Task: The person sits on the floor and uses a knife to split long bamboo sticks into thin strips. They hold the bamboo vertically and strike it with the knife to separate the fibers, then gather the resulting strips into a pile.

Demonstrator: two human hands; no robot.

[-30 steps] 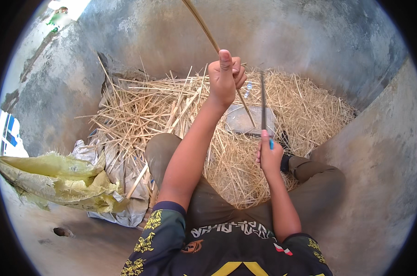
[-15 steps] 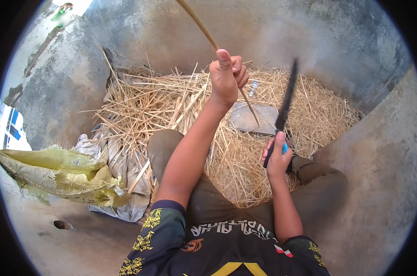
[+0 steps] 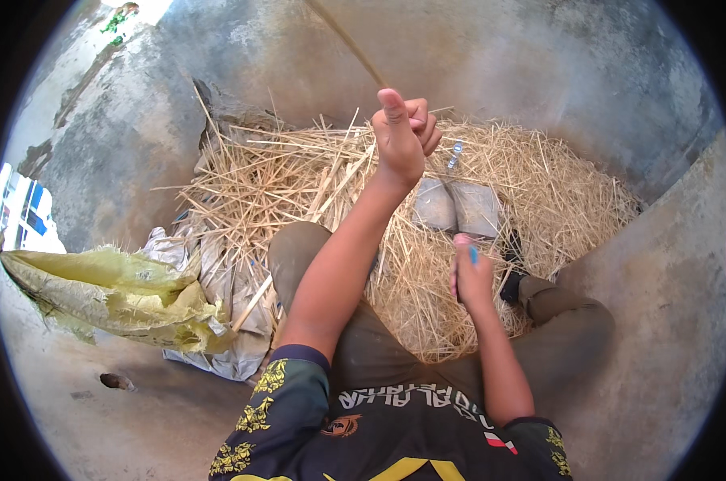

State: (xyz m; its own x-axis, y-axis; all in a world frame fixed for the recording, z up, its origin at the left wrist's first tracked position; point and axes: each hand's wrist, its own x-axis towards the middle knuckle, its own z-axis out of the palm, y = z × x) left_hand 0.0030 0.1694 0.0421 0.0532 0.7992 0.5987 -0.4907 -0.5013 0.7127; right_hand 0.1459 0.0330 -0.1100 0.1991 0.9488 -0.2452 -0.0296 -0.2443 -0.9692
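Observation:
My left hand (image 3: 403,143) is raised over the pile, fingers curled round a long thin bamboo strip (image 3: 345,38) and thumb pointing up. The strip slants away to the upper left and out of view; its lower end is lost in blur. In my right hand (image 3: 473,276) is a knife with a long dark blade (image 3: 454,205), and a patch of bright blue shows at the grip. Motion smears the blade, which points away from me over a flat grey block (image 3: 479,210). Whether it touches the strip I cannot tell.
Pale shavings (image 3: 555,184) surround the block, with longer split strips (image 3: 258,172) heaped at the left. A torn yellow sack (image 3: 106,293) lies left of my bent legs. Concrete walls (image 3: 531,56) enclose the spot. A small shiny wrapper (image 3: 456,152) sits behind the block.
My right hand has turned the knife from an upward right slant to nearly straight ahead over the block. The left hand keeps its hold on the strip. The whole view has shifted slightly.

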